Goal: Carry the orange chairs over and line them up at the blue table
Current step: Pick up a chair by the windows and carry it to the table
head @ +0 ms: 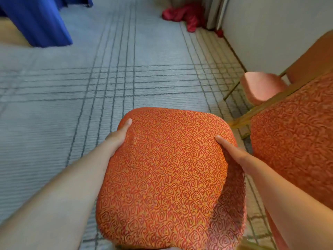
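An orange chair with a swirl-patterned cushion [167, 174] fills the lower middle of the head view, seen from above. My left hand [119, 134] grips its left edge, thumb on top and fingers hidden underneath. On the opposite edge my right hand [232, 150] grips the same way. The chair's legs are hidden below the cushion. The blue table's cloth [36, 22] hangs at the far upper left, well apart from the chair.
More orange chairs stand at the right: a patterned one [295, 134] close beside mine and another [261, 87] by the white wall [270, 33]. A red cloth heap [183, 15] lies at the far wall. Grey lined carpet [90, 78] stretches toward the table.
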The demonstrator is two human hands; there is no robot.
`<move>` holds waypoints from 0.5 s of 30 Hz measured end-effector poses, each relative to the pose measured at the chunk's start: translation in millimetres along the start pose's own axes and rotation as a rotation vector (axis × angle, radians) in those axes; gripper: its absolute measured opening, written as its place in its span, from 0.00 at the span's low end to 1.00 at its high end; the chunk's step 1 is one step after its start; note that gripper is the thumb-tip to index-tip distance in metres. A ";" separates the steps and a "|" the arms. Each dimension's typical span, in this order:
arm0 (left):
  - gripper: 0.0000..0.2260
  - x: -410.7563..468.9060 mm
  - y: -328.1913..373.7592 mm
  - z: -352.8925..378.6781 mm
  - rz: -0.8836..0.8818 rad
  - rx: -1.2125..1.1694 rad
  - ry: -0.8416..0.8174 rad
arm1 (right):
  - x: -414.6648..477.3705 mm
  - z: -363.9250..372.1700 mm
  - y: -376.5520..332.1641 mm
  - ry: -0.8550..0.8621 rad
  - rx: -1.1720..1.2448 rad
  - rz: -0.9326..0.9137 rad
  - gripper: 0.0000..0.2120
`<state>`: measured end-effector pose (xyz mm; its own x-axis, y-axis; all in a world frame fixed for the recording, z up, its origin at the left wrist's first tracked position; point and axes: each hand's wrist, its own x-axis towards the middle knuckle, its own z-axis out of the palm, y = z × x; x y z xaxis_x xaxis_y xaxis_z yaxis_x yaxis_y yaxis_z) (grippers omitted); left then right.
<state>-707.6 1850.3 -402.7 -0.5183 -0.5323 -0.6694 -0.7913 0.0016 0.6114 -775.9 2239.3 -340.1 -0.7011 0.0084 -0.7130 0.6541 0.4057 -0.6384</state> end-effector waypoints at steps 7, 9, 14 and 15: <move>0.56 -42.0 1.9 -58.7 0.106 -0.012 0.152 | -30.3 58.4 -19.5 -0.099 0.080 -0.099 0.28; 0.52 -40.7 2.5 -71.5 0.124 0.002 0.167 | -28.7 68.7 -22.1 -0.077 0.110 -0.127 0.14; 0.48 -33.8 9.8 -110.9 0.167 -0.011 0.257 | -22.4 95.5 -49.0 -0.091 0.137 -0.200 0.27; 0.48 -32.5 13.8 -117.9 0.169 -0.021 0.264 | -22.6 100.3 -56.8 -0.090 0.136 -0.207 0.27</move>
<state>-663.5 1767.8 -322.7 -0.5377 -0.7277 -0.4259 -0.6927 0.0933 0.7151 -768.7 2124.4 -316.8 -0.8000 -0.1460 -0.5820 0.5356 0.2637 -0.8023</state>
